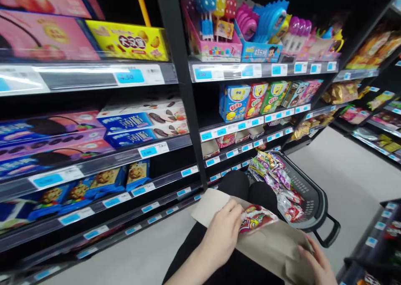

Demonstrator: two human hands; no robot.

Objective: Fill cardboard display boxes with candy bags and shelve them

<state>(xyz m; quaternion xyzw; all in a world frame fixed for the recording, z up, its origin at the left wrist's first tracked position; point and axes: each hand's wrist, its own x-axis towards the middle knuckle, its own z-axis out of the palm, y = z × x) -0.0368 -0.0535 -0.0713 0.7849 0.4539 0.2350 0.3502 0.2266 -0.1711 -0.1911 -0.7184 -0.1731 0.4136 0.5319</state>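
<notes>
Low in the head view, an opened brown cardboard box (266, 245) rests across my lap, with a pale flap folded out at its left end. My left hand (223, 230) reaches over the box with curled fingers, gripping the left end of a shiny red candy packet (257, 218); the fingertips are partly hidden. At the box's right end, my right hand (316, 260) wraps round the cardboard edge. Beyond my knees stands a dark grey shopping basket (308, 184) holding several colourful candy packets (278, 182).
Shelves on the left bear wafer boxes (134, 128) and a yellow snack box (128, 40). Ahead, another rack holds cartoon biscuit boxes (237, 103) and toy candies (263, 21). The basket's handle (328, 232) sticks out over the grey floor (341, 159). More shelving (379, 235) stands at right.
</notes>
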